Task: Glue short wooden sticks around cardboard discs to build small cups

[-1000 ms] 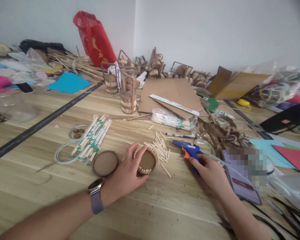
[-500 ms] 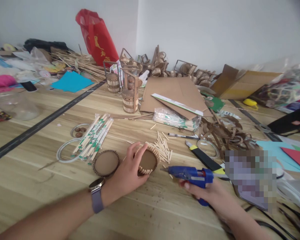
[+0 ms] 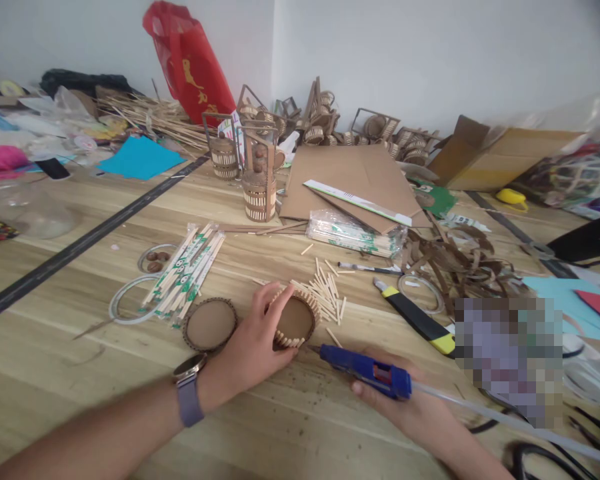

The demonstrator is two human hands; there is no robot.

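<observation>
Two plain white walls point(image 3: 430, 53) meet in a corner point(image 3: 273, 47) at 12 o'clock. A pale wood-grain surface point(image 3: 55, 373) fills the lower view. A dark strip point(image 3: 80, 247) crosses it from 9 o'clock toward the corner, and a second strip point(image 3: 510, 223) lies at 3 o'clock. Light is soft and even, shadows faint.

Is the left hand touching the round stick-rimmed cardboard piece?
Touching. The head view shows the left hand gripping the stick-rimmed cardboard piece, wrapped over its rim.
</observation>
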